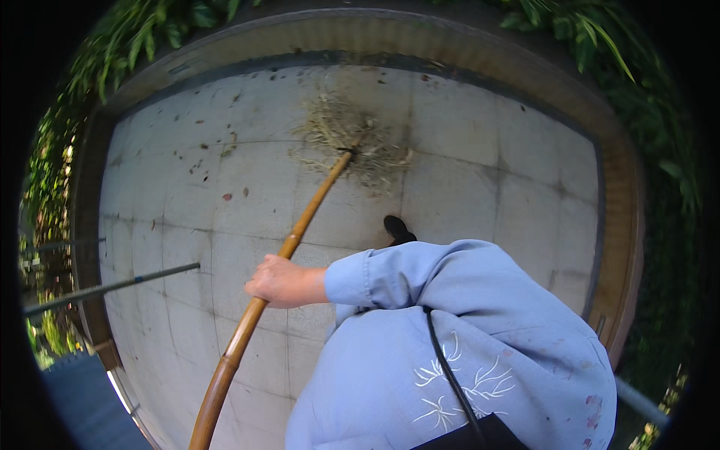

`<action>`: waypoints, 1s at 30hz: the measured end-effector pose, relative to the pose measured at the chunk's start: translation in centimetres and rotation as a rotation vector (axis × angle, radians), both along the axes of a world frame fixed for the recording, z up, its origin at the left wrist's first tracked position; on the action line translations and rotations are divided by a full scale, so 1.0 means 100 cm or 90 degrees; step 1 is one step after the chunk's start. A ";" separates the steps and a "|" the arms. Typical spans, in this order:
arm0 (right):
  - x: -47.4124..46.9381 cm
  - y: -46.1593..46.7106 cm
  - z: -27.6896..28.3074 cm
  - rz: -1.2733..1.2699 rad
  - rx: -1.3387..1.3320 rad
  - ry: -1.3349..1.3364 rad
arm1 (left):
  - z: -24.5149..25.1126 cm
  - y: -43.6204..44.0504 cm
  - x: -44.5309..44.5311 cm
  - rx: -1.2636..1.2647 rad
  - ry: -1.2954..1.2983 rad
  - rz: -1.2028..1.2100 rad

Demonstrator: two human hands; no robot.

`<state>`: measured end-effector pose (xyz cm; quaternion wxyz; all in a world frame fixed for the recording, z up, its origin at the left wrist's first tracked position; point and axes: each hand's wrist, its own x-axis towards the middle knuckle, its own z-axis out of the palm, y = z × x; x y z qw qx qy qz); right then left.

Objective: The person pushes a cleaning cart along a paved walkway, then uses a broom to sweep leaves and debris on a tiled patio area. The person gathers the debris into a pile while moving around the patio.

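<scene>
My right hand (287, 281) is wrapped around a long bamboo handle (318, 199), reaching across from a blue sleeve. The handle runs from the bottom left edge up to a broom head (337, 121) of pale, loose bristles, which looks like straw or fine twigs. A dark tie (347, 150) circles the handle near the bristles. The broom head rests on a floor of pale square tiles (455, 191), close to the far wall. My left hand is out of view, and the lower end of the handle is cut off by the picture's edge.
Dry leaves (227, 197) lie scattered on the left tiles. A low wall (360, 34) encloses the floor, with green plants (596, 34) beyond it. One metal rail (140, 279) juts in from the left. A black shoe (397, 228) stands in front of my body.
</scene>
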<state>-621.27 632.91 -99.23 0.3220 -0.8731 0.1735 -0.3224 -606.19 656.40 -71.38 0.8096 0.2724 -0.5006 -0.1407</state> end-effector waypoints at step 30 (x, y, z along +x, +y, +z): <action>0.110 -0.052 -0.022 0.209 -0.089 0.107 | -0.055 0.052 -0.011 0.001 -0.038 0.322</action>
